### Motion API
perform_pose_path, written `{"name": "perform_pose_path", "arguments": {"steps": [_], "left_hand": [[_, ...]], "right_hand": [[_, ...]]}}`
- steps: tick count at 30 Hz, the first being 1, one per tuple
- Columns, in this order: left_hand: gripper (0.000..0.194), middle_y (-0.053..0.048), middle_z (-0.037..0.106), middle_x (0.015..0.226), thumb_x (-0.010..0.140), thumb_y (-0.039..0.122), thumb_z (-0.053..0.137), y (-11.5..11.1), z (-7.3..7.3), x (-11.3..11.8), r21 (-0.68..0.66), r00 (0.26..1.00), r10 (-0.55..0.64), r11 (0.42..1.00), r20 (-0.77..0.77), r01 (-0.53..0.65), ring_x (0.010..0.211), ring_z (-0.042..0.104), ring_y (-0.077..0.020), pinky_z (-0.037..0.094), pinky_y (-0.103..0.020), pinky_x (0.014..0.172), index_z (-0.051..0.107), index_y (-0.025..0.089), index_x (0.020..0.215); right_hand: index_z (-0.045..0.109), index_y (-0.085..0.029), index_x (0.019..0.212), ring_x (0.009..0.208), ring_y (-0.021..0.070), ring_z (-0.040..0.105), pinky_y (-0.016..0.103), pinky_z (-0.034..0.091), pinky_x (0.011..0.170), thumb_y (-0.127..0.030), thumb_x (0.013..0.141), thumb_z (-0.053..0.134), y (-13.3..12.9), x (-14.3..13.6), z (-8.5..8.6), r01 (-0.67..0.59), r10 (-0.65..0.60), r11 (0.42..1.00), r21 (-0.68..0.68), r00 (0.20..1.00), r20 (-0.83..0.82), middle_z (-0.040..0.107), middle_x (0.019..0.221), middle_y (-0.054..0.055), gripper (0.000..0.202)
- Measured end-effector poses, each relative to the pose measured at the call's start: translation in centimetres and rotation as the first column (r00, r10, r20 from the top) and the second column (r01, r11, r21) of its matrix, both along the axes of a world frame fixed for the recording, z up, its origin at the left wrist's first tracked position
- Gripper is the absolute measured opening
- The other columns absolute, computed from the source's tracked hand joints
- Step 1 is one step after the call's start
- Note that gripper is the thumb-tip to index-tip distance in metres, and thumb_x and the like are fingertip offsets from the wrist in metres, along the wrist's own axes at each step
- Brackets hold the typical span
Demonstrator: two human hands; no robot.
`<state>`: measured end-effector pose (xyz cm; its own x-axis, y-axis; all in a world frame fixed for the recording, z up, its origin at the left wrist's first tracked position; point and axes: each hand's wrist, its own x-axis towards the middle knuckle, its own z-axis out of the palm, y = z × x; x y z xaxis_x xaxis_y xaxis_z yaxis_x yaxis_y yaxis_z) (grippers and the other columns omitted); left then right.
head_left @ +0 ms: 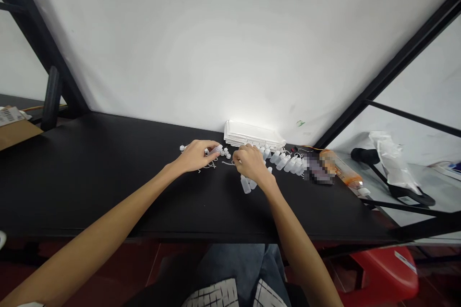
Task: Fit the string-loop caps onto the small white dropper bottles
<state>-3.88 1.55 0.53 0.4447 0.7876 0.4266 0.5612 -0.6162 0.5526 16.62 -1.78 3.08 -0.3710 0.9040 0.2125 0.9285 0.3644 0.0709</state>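
Observation:
My left hand (pixel 198 154) is closed around a small translucent bottle (pixel 215 150), its capped end showing past the fingertips. Small white caps (pixel 225 153) lie just right of it, and thin white strips (pixel 210 165) are under and beside it. My right hand (pixel 248 158) has its fingers curled together above the black table (pixel 162 211); what they hold, if anything, is hidden. Two or more small bottles (pixel 245 184) lie below that palm. To its right, a row of several small bottles (pixel 288 163) lies on the tabletop.
A stack of flat white boxes (pixel 252 133) stands against the wall behind my hands. An orange-labelled bottle (pixel 342 171) lies at the right, beside a blurred dark object (pixel 320 171). Black metal frame bars rise at both sides. A red stool (pixel 385 273) is below right.

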Motion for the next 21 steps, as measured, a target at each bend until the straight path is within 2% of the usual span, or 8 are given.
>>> {"name": "perform_pose_path", "arguments": {"steps": [2,4,7,9,12,16,19,21], "left_hand": [[0.031,-0.004,0.07,0.09,0.088,0.037,0.051,-0.1,0.1,0.1,-0.016,1.0,-0.03,0.999,0.001,0.03,0.063,0.056,-0.013,0.044,-0.024,0.06,0.07,0.017,0.105],[0.033,-0.005,0.07,0.095,0.09,0.036,0.049,-0.2,0.3,0.2,-0.033,0.998,-0.058,0.998,-0.004,0.058,0.068,0.057,-0.0144,0.045,-0.025,0.062,0.069,0.017,0.109],[0.037,-0.006,0.07,0.098,0.09,0.037,0.048,-0.5,0.5,0.3,-0.047,0.997,-0.073,0.996,-0.026,0.072,0.071,0.058,-0.0154,0.046,-0.027,0.066,0.068,0.017,0.115],[0.037,-0.006,0.069,0.097,0.09,0.039,0.051,-0.7,0.6,0.4,-0.062,0.996,-0.079,0.995,-0.035,0.076,0.069,0.057,-0.0146,0.045,-0.027,0.066,0.068,0.019,0.117],[0.037,-0.003,0.071,0.095,0.085,0.04,0.06,-0.9,0.5,0.5,-0.107,0.997,-0.074,0.992,-0.005,0.073,0.059,0.052,-0.0111,0.042,-0.025,0.06,0.068,0.022,0.116],[0.035,-0.001,0.072,0.091,0.08,0.039,0.067,-1.0,0.5,0.6,-0.153,0.996,-0.075,0.985,0.057,0.083,0.05,0.043,-0.0072,0.037,-0.023,0.053,0.065,0.021,0.111],[0.031,0.0,0.072,0.089,0.078,0.038,0.07,-1.1,0.7,0.7,-0.141,0.993,-0.085,0.985,0.085,0.096,0.052,0.045,-0.0074,0.037,-0.022,0.053,0.063,0.02,0.103],[0.029,0.0,0.072,0.087,0.077,0.038,0.07,-1.2,0.8,0.7,-0.139,0.989,-0.097,0.984,0.107,0.112,0.057,0.05,-0.0088,0.037,-0.022,0.054,0.063,0.02,0.099]], "right_hand": [[0.071,-0.018,0.082,0.09,0.0228,0.06,0.032,0.04,0.074,-0.013,0.084,0.049,0.1,0.4,0.3,-0.011,0.008,1.0,-0.015,0.982,-0.19,0.07,0.091,0.007,0.023],[0.07,-0.02,0.081,0.082,0.0189,0.062,0.029,0.041,0.072,-0.015,0.083,0.052,0.3,0.7,0.5,-0.053,0.034,0.998,-0.035,0.91,-0.412,0.071,0.086,0.003,0.018],[0.07,-0.019,0.08,0.075,0.0163,0.062,0.027,0.044,0.071,-0.02,0.081,0.056,0.6,0.9,0.4,-0.124,0.075,0.992,-0.023,0.722,-0.687,0.07,0.08,0.002,0.013],[0.07,-0.018,0.079,0.074,0.0159,0.061,0.027,0.046,0.071,-0.022,0.08,0.058,0.7,0.8,0.2,-0.181,0.102,0.984,-0.01,0.6,-0.794,0.07,0.078,0.002,0.013],[0.071,-0.017,0.078,0.072,0.0155,0.061,0.027,0.047,0.07,-0.023,0.079,0.059,0.8,0.5,0.0,-0.258,0.129,0.966,-0.011,0.517,-0.846,0.07,0.076,0.003,0.014],[0.072,-0.018,0.078,0.07,0.0156,0.062,0.028,0.047,0.069,-0.026,0.079,0.062,0.8,0.3,-0.2,-0.257,0.128,0.966,-0.02,0.544,-0.829,0.072,0.076,0.003,0.013],[0.072,-0.017,0.078,0.067,0.0151,0.061,0.027,0.048,0.066,-0.028,0.078,0.064,0.8,0.3,-0.4,-0.247,0.108,0.969,-0.031,0.531,-0.841,0.071,0.075,0.004,0.013],[0.071,-0.017,0.08,0.064,0.0142,0.06,0.026,0.048,0.061,-0.029,0.078,0.065,0.8,0.2,-0.4,-0.277,0.096,0.96,-0.044,0.473,-0.876,0.069,0.073,0.004,0.014]]}}
